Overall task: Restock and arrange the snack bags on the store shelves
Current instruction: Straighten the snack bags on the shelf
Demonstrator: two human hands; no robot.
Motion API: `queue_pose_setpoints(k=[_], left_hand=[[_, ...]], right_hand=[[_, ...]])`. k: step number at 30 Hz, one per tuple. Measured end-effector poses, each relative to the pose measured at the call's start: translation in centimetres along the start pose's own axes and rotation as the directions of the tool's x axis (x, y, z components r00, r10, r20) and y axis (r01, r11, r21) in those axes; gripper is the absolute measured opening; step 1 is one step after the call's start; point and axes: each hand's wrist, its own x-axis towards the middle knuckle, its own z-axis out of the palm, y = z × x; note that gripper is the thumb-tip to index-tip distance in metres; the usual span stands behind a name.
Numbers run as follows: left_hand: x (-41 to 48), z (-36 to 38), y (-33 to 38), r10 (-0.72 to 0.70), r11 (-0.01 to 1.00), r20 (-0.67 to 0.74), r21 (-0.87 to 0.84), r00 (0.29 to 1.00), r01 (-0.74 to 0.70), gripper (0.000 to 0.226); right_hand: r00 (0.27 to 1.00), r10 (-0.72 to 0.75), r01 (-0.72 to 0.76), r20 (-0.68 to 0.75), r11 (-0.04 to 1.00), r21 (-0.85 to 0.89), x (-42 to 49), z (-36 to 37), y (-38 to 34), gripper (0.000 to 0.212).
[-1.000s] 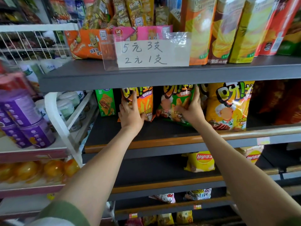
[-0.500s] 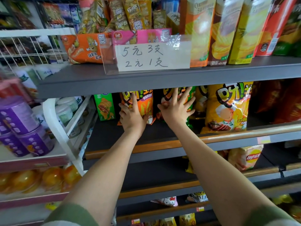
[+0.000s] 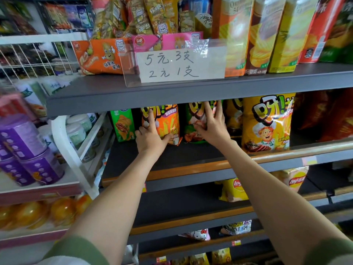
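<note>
On the dark middle shelf (image 3: 172, 155) an orange snack bag (image 3: 169, 121) and a green snack bag (image 3: 192, 119) stand upright side by side. My left hand (image 3: 150, 136) holds the orange bag low at its left edge, with the index finger straight up its front and the thumb across its bottom. My right hand (image 3: 212, 127) presses flat on the front of the green bag, fingers spread and straight. A yellow snack bag (image 3: 267, 123) stands to the right, closer to the shelf's front rail. The upper shelf edge hides the tops of the orange and green bags.
A green box (image 3: 122, 123) stands left of the orange bag. The upper shelf (image 3: 191, 92) carries a handwritten price sign (image 3: 181, 64) and tall chip cartons (image 3: 259, 35). Lay's bags (image 3: 233, 190) lie on the shelf below. Purple cans (image 3: 24, 150) fill the left rack.
My right hand moved from the green bag's right edge to its front and now presses with spread fingers. My left hand stayed on the orange bag. The view moved closer and tilted up.
</note>
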Motion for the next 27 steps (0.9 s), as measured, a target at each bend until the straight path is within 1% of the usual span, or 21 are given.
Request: queue_pose_setpoints(k=[2, 4, 6, 8, 10, 12, 14, 16, 18, 20, 21, 22, 23, 25, 26, 27], left_hand=[[0.0, -0.4, 0.9, 0.012, 0.999, 0.005, 0.03, 1.0, -0.013, 0.097], [-0.3, -0.4, 1.9, 0.014, 1.0, 0.026, 0.027, 1.0, -0.015, 0.091], [-0.6, -0.2, 2.5, 0.012, 1.0, 0.06, 0.014, 0.998, -0.013, 0.088], [-0.9, -0.2, 3.1, -0.031, 0.999, 0.086, 0.013, 0.996, 0.03, 0.089], [-1.4, -0.5, 3.9, -0.071, 0.997, 0.086, 0.028, 0.994, 0.069, 0.091], [-2.5, -0.6, 4.9, -0.055, 0.998, 0.04, -0.004, 0.998, 0.055, 0.093], [-4.5, -0.3, 6.2, 0.029, 0.997, -0.065, -0.064, 0.997, -0.033, 0.09], [-7.7, 0.6, 7.5, 0.152, 0.976, -0.204, -0.125, 0.967, -0.18, 0.079], [-11.7, 2.5, 8.6, 0.279, 0.92, -0.306, -0.185, 0.91, -0.345, 0.065], [-16.0, 5.0, 9.3, 0.393, 0.847, -0.323, -0.236, 0.861, -0.476, 0.055], [-18.3, 6.5, 9.4, 0.426, 0.828, -0.293, -0.256, 0.856, -0.499, 0.052], [-20.4, 8.3, 9.4, 0.432, 0.828, -0.239, -0.277, 0.869, -0.488, 0.051], [-22.3, 10.1, 9.3, 0.417, 0.842, -0.162, -0.302, 0.895, -0.447, 0.051], [-26.0, 13.5, 9.1, 0.319, 0.9, 0.037, -0.325, 0.947, -0.291, 0.054], [-27.6, 15.3, 8.8, 0.24, 0.938, 0.145, -0.288, 0.96, -0.191, 0.056], [-29.4, 17.4, 8.3, 0.158, 0.969, 0.257, -0.227, 0.953, -0.1, 0.056]], right_hand=[[0.999, 0.011, -0.01, 0.043, 1.0, -0.018, 0.6, -0.6, 1.0, 0.09], [0.998, 0.038, -0.035, 0.053, 0.998, -0.057, 0.8, -1.1, 1.6, 0.092], [0.994, 0.081, -0.074, 0.077, 0.992, -0.098, 0.7, -1.5, 1.6, 0.095], [0.992, 0.09, -0.075, 0.088, 0.984, -0.163, 0.2, -2.1, 1.3, 0.098], [0.998, 0.033, -0.023, 0.053, 0.983, -0.183, -0.9, -2.5, 0.9, 0.095], [0.998, -0.064, 0.06, -0.029, 0.989, -0.137, -2.9, -2.9, 0.6, 0.084], [0.973, -0.176, 0.164, -0.148, 0.983, -0.087, -5.7, -3.2, 0.7, 0.07], [0.932, -0.279, 0.271, -0.232, 0.96, -0.068, -9.0, -3.2, 1.4, 0.059], [0.91, -0.347, 0.344, -0.226, 0.937, -0.054, -12.3, -3.0, 3.0, 0.055], [0.914, -0.365, 0.368, -0.177, 0.93, -0.016, -15.3, -2.4, 5.4, 0.051], [0.923, -0.358, 0.363, -0.137, 0.932, 0.005, -16.6, -1.9, 6.8, 0.048], [0.933, -0.351, 0.354, -0.083, 0.935, 0.028, -17.9, -1.4, 8.2, 0.047], [0.937, -0.35, 0.35, -0.018, 0.935, 0.053, -19.2, -0.8, 9.7, 0.046], [0.927, -0.362, 0.353, 0.098, 0.931, 0.092, -22.0, 0.5, 13.0, 0.045], [0.917, -0.368, 0.356, 0.153, 0.929, 0.102, -23.4, 1.4, 14.6, 0.045], [0.902, -0.377, 0.365, 0.21, 0.926, 0.096, -24.9, 2.3, 16.4, 0.045]])
